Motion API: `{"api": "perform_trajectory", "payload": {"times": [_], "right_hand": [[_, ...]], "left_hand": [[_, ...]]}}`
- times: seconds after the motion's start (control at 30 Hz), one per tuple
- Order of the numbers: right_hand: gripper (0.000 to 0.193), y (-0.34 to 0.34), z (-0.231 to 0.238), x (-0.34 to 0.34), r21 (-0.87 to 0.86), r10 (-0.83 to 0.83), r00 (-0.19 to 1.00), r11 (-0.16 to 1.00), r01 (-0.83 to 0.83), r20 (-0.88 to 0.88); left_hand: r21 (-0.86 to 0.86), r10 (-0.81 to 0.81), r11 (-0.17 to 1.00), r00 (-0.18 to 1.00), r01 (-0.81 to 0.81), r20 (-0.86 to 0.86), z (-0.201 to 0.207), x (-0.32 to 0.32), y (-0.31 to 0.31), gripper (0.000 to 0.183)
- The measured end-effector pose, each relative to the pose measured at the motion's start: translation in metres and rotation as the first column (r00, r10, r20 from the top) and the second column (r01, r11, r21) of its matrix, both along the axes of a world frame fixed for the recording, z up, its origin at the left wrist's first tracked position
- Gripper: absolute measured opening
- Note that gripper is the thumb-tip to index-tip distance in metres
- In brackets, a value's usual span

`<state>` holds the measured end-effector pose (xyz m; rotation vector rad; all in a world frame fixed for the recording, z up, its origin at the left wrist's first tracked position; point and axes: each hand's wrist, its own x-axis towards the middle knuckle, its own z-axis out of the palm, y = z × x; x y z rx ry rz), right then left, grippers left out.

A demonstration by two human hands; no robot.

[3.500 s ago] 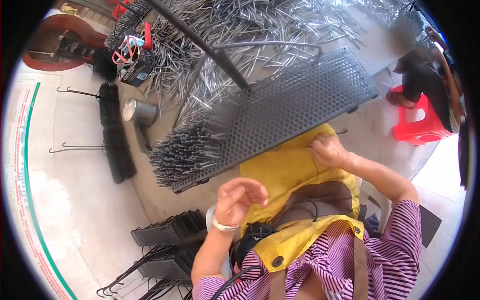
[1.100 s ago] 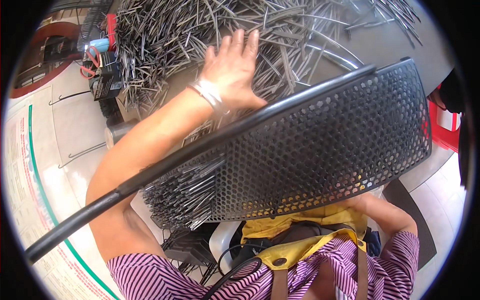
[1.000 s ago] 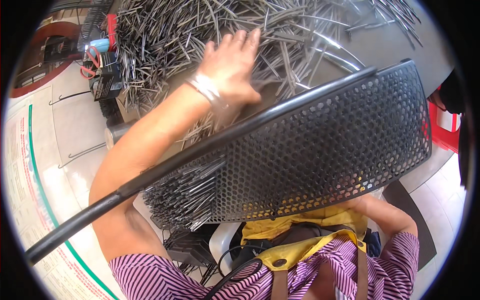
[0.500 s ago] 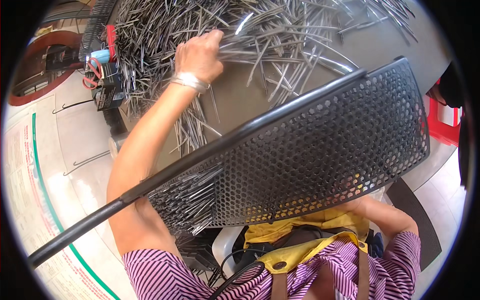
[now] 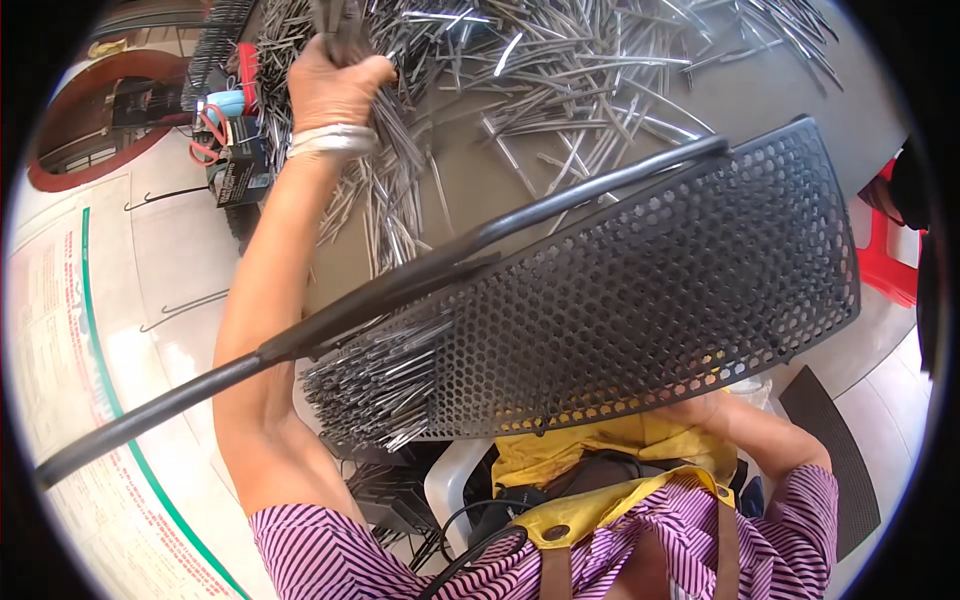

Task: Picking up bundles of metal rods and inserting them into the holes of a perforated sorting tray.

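Several metal strips (image 5: 342,30); clasped in left hand (image 5: 332,95), jutting beyond it; right hand (image 5: 690,408): cannot tell grip

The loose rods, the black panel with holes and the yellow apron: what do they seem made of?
Loose rods: probably bare metal, silvery with bright glints. Black panel: coated metal or moulded plastic; its slight sheen leaves both open. Yellow apron: apparently cloth, matte, softly creased.

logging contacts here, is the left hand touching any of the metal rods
Touching: the head view shows the left hand closed around a bunch of metal rods, which juts from its grip.
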<state>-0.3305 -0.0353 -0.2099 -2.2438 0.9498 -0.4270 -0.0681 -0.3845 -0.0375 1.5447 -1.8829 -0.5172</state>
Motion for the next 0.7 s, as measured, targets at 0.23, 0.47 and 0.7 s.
{"api": "perform_trajectory", "payload": {"times": [0.23, 0.47, 0.7], "right_hand": [[0.036, -0.022, 0.031, 0.006, -0.121, -0.160, 0.918, 0.969, 0.217, 0.363], [0.036, -0.031, 0.042, 0.007, -0.124, -0.205, 0.901, 0.955, 0.270, 0.383], [0.034, -0.032, 0.044, 0.009, -0.131, -0.243, 0.896, 0.942, 0.309, 0.371]], "left_hand": [[0.321, 0.401, 0.904, 0.822, -0.282, -0.405, 0.027, 0.024, 0.001, 0.019], [0.678, 0.626, 0.721, 0.552, -0.142, -0.551, 0.028, 0.031, 0.018, 0.014], [0.637, 0.577, 0.767, 0.514, -0.076, -0.634, 0.032, 0.041, 0.020, 0.012]]}}
